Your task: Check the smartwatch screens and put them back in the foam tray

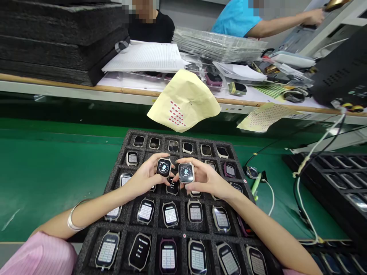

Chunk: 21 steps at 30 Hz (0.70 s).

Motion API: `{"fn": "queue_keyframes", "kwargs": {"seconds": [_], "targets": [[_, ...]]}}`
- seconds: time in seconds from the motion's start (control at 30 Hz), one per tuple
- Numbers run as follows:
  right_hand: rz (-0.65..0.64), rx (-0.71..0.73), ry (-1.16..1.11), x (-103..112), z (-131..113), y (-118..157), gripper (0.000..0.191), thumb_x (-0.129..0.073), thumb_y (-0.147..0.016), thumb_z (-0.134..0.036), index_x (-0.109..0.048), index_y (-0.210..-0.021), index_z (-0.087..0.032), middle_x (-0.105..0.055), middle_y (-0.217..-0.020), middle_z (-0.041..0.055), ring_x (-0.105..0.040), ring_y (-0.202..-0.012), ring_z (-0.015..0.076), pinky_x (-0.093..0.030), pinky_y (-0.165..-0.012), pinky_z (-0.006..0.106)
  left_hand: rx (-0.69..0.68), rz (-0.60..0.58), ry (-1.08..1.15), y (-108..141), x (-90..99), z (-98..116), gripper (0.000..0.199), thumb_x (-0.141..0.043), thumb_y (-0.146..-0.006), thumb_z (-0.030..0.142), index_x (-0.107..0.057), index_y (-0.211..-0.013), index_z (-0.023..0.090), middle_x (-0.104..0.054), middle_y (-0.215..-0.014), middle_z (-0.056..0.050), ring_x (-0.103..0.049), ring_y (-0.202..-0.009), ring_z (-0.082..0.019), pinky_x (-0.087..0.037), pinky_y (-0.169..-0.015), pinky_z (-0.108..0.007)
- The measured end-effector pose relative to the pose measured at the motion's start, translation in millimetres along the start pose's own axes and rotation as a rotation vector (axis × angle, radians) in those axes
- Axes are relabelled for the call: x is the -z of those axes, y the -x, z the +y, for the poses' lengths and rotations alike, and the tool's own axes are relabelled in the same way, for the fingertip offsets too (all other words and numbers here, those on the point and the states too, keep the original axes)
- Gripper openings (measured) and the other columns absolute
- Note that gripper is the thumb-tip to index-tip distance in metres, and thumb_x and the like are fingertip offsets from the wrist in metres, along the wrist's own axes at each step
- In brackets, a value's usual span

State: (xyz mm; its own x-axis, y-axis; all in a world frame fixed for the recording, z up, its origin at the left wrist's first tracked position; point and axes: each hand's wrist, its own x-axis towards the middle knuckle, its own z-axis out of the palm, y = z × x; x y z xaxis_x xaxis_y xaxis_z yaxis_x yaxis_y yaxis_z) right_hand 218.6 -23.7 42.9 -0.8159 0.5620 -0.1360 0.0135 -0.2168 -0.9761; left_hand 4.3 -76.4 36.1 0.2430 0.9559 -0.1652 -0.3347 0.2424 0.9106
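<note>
My left hand (146, 176) holds a dark-cased smartwatch (164, 167) by its edges, its lit screen facing up. My right hand (204, 177) holds a silver-cased smartwatch (186, 172) the same way, and the two watches are close together but apart. Both hands hover over a black foam tray (177, 138) whose pockets hold several smartwatches, many showing a keypad-like screen. Another dark watch (172, 186) lies in a pocket directly below my hands, partly hidden by my fingers. A bangle circles my left wrist.
A yellow paper sheet (183, 101) with red stickers hangs over the bench edge. A second foam tray (338, 179) sits at right on the green mat (57, 179), with white and black cables between. Across the shelf, a co-worker's arm (283, 23) reaches among papers and clear trays.
</note>
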Motion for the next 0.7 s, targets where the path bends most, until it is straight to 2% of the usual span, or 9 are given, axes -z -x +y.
{"fn": "queue_keyframes", "kwargs": {"seconds": [0.13, 0.23, 0.6, 0.7], "targets": [[0.120, 0.070, 0.232, 1.4, -0.1, 1.1, 0.056, -0.075, -0.075, -0.018, -0.046, -0.124, -0.019, -0.066, -0.111, 0.0100, -0.064, -0.105, 0.0221, -0.048, -0.096, 0.042, -0.016, -0.004, -0.004, 0.0, 1.5, -1.7, 0.058, -0.062, -0.064, 0.005, -0.048, -0.119, 0.019, -0.060, -0.103, -0.006, -0.061, -0.095, -0.021, -0.057, -0.073, -0.033], [0.164, 0.086, 0.314, 3.2, -0.3, 1.5, 0.057, -0.074, -0.076, -0.020, -0.048, -0.126, -0.020, -0.064, -0.117, 0.0107, -0.064, -0.105, 0.0239, -0.047, -0.098, 0.045, -0.028, 0.006, -0.026, -0.2, 2.7, -3.4, 0.058, -0.061, -0.065, 0.005, -0.049, -0.120, 0.020, -0.060, -0.107, -0.007, -0.060, -0.100, -0.023, -0.057, -0.074, -0.034], [0.072, 0.098, 0.020, -1.0, 2.1, 2.8, 0.054, -0.066, -0.082, -0.017, -0.046, -0.133, -0.019, -0.065, -0.117, 0.0101, -0.065, -0.102, 0.0212, -0.050, -0.095, 0.044, -0.018, 0.003, -0.056, -2.2, 5.4, -6.8, 0.051, -0.057, -0.067, 0.003, -0.050, -0.115, 0.019, -0.061, -0.097, -0.002, -0.062, -0.080, -0.015, -0.057, -0.070, -0.029], [0.095, 0.090, 0.003, -0.6, 2.3, 2.4, 0.047, -0.062, -0.085, -0.021, -0.050, -0.131, -0.020, -0.067, -0.113, 0.0092, -0.066, -0.098, 0.0209, -0.051, -0.092, 0.044, -0.013, 0.014, -0.064, -1.8, 4.7, -6.0, 0.050, -0.058, -0.067, 0.004, -0.051, -0.115, 0.019, -0.061, -0.097, -0.002, -0.062, -0.078, -0.015, -0.057, -0.070, -0.030]]}}
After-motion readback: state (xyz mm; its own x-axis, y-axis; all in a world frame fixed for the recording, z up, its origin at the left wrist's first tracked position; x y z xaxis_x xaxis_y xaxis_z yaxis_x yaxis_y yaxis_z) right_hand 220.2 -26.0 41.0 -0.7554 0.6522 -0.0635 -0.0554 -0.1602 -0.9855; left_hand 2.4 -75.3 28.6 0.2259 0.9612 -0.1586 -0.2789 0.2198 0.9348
